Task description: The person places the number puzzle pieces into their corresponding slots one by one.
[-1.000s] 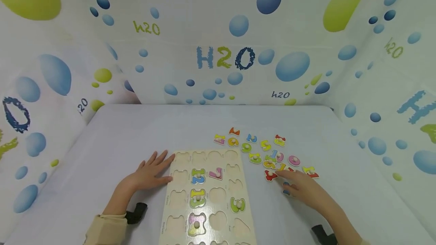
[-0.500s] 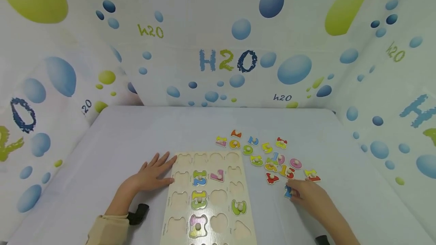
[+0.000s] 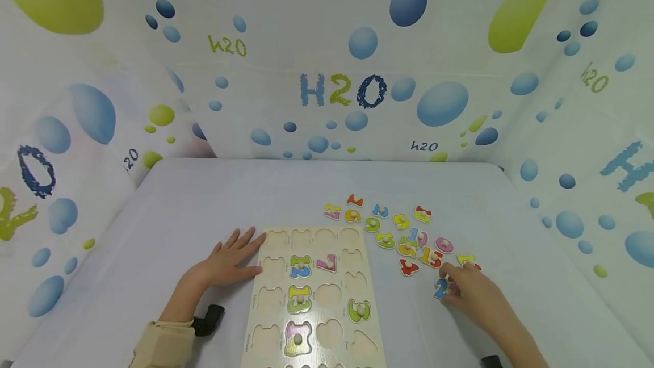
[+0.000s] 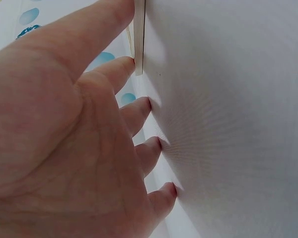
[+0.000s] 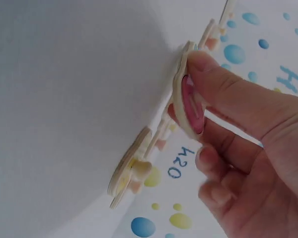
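Note:
My left hand (image 3: 227, 260) lies with fingers spread at the left edge of the wooden number puzzle board (image 3: 271, 302). In the left wrist view, the thumb and index fingertip touch the board's side (image 4: 139, 37), and the other fingertips rest on the white cloth. To the right of the board, my right hand (image 3: 472, 294) pinches a number puzzle piece (image 3: 440, 288) showing a blue 2. The right wrist view shows this piece (image 5: 191, 106) tilted on edge between thumb and fingers, with a pink part facing the palm. A yellow-and-red piece (image 3: 467, 260) lies just behind that hand.
Several loose number pieces, among them a red 4 (image 3: 409, 267), a pink 0 (image 3: 444, 245) and a yellow 5 (image 3: 401, 221), lie right of and beyond the board. Seated in the board are a green 3 (image 3: 352, 309), a pink 7 (image 3: 329, 264) and several others.
My right hand has come from above the red 4 to the piece with the blue 2, gripped it and shifted it slightly right. The left hand stays by the board.

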The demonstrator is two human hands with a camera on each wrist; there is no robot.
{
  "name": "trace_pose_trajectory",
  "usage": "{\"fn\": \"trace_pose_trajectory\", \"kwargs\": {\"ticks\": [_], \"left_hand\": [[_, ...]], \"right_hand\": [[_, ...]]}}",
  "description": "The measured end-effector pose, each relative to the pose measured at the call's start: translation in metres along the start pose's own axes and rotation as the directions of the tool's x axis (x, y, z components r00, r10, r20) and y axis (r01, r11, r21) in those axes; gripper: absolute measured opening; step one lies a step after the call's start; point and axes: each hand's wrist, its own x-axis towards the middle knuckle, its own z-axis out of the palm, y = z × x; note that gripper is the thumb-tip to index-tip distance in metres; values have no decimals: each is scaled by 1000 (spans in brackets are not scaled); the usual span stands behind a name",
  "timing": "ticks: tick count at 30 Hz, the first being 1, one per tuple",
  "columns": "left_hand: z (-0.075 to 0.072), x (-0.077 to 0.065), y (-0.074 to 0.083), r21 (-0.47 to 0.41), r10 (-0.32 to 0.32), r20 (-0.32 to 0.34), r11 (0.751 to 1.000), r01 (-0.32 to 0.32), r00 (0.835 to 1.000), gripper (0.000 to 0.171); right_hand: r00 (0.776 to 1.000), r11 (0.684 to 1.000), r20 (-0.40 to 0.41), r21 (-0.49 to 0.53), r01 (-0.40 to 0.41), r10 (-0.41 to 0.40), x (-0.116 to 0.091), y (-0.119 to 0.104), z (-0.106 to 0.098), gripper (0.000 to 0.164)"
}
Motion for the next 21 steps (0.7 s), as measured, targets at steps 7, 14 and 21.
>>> {"fn": "trace_pose_trajectory", "kwargs": {"ticks": [7, 14, 21], "left_hand": [[-2, 1, 3, 16, -12, 4, 1000, 12, 1000, 72], [-2, 2, 5, 34, -7, 13, 999, 7, 1000, 73], [-1, 2, 3, 3, -12, 17, 1000, 12, 1000, 74]], "right_hand": [[997, 981, 68, 191, 16, -30, -1, 7, -5, 30], [981, 904, 90, 412, 118, -170, 14, -34, -4, 24], [884, 667, 83, 689, 282, -460, 23, -140, 14, 15]]}}
